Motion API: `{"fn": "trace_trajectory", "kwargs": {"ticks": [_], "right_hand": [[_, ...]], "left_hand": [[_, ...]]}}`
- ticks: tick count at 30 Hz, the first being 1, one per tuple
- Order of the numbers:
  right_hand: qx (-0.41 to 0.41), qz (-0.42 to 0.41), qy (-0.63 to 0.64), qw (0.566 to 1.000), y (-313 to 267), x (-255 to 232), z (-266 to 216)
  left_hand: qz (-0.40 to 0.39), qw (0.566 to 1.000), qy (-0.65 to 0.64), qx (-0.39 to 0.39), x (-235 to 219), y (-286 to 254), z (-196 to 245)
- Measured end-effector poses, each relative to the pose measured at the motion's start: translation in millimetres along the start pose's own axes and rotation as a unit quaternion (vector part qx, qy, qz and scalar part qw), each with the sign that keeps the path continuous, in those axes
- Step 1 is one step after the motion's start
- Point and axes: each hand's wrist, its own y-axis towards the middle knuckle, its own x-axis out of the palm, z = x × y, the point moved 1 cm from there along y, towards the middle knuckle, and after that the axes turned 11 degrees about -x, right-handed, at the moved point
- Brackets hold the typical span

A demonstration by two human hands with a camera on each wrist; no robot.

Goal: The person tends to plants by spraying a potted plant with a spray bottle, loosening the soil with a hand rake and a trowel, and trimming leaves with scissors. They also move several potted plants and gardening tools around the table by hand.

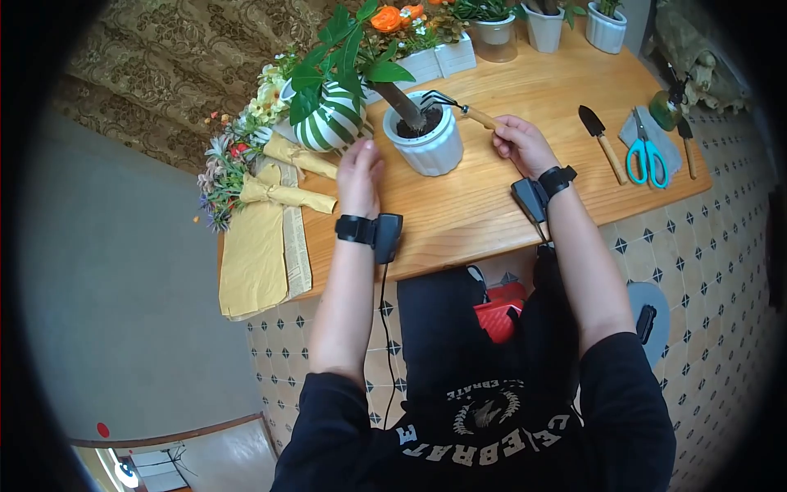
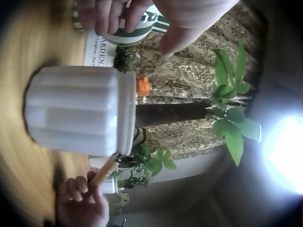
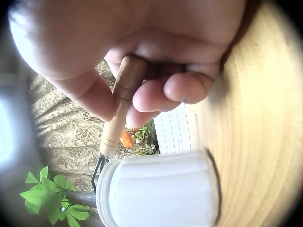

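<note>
Pinching the wooden handle of a three-pronged hand rake (image 1: 477,116) between thumb and curled fingers, the right hand (image 1: 525,146) sits just right of the white fluted pot (image 1: 429,156). The rake's dark tines reach over the pot's far right rim, beside the brown trunk (image 1: 400,105) of the leafy plant rooted there; whether they touch the soil (image 1: 425,123) I cannot tell. Left of the pot, apart from its wall, is the left hand (image 1: 361,179), its fingers loosely extended and its thumb standing away from them. Beyond that hand, also left of the pot, stands a green-and-white striped vessel (image 1: 329,119), with kraft-wrapped bouquets (image 1: 287,195) farther left. Behind the pot is a white planter (image 1: 447,62) with orange flowers. Well to the pot's right lie a wooden-handled trowel (image 1: 602,143) and turquoise-handled scissors (image 1: 647,163), the latter on a grey cloth (image 1: 670,151).
</note>
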Motion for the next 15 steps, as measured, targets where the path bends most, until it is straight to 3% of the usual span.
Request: {"fn": "trace_trajectory", "kwargs": {"ticks": [4,7,15], "right_hand": [[0.000,-0.004,0.011,1.000,0,0,0],[-0.003,-0.001,0.014,1.000,0,0,0],[-0.004,-0.002,0.007,1.000,0,-1,2]], "left_hand": [[-0.172,0.984,-0.022,0.041,14,25,-27],[-0.243,0.969,-0.022,0.044,20,31,-30],[-0.274,0.961,-0.030,0.041,24,39,-35]]}}
